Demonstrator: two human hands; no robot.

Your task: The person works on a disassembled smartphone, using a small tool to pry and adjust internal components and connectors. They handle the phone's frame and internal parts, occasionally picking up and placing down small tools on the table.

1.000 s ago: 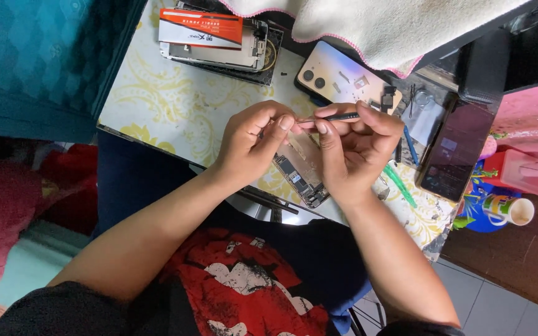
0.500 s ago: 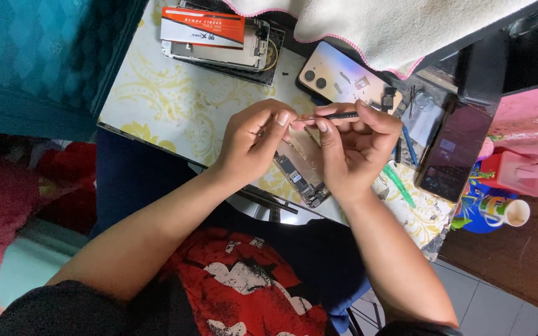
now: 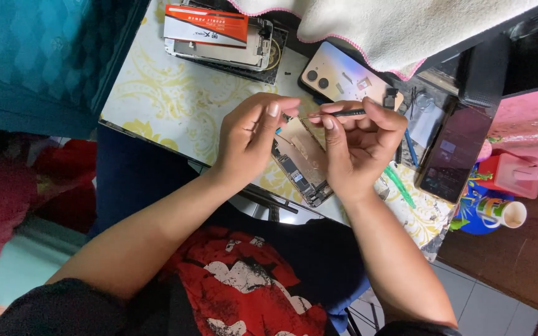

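Yellow-patterned tabletop point(image 3: 175, 106) held everything | opened phone body point(image 3: 303, 165) lay under both hands, internals exposed, so disassembly looked well underway, reassembly not begun | detached back cover point(image 3: 337, 78) nearby | right hand point(image 3: 359, 149) pinched thin dark tool point(image 3: 340, 114) | left hand point(image 3: 250, 134) fingertips closed at tool's tip, contents too small to tell.

Looks like a home phone-repair bench: opened phone point(image 3: 303, 165), loose back cover point(image 3: 344, 78), patterned tablecloth point(image 3: 175, 106), towel point(image 3: 393, 28).

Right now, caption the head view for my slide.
Both hands, left hand and right hand, pinch thin tweezers above an opened phone.
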